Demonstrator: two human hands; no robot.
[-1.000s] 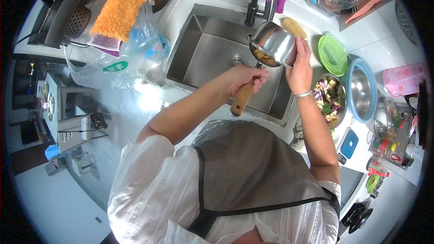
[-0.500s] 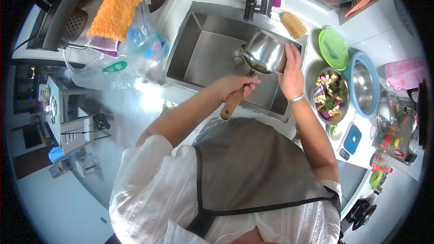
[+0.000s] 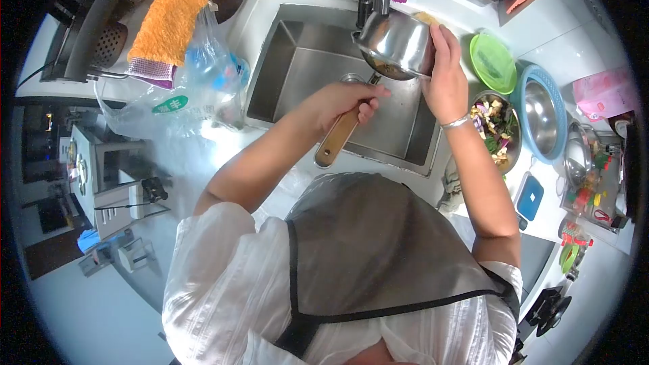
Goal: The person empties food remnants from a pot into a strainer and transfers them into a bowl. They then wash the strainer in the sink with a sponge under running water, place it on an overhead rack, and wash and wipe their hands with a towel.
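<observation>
A shiny steel saucepan point(image 3: 397, 39) is held tilted above the right part of the sink point(image 3: 287, 91), close under the black tap point(image 3: 366, 7). My left hand point(image 3: 345, 103) is wrapped around its wooden handle point(image 3: 336, 136), which points toward me. Against the far right side of the pan, my right hand point(image 3: 446, 84) grips the wall with fingers extended; a bracelet circles that wrist. The pan's inside is mostly hidden from me.
To the right stand a steel bowl of chopped vegetables point(image 3: 499, 132), a green basket point(image 3: 492, 61) and a blue-rimmed basin point(image 3: 541, 115). A blue scale point(image 3: 529, 197) lies nearer. Left are a plastic bag point(image 3: 196, 105) and an orange towel point(image 3: 172, 17).
The saucepan has moved up and away from me, nearer the tap, and both hands have gone along with it. It now covers most of the sponge behind it.
</observation>
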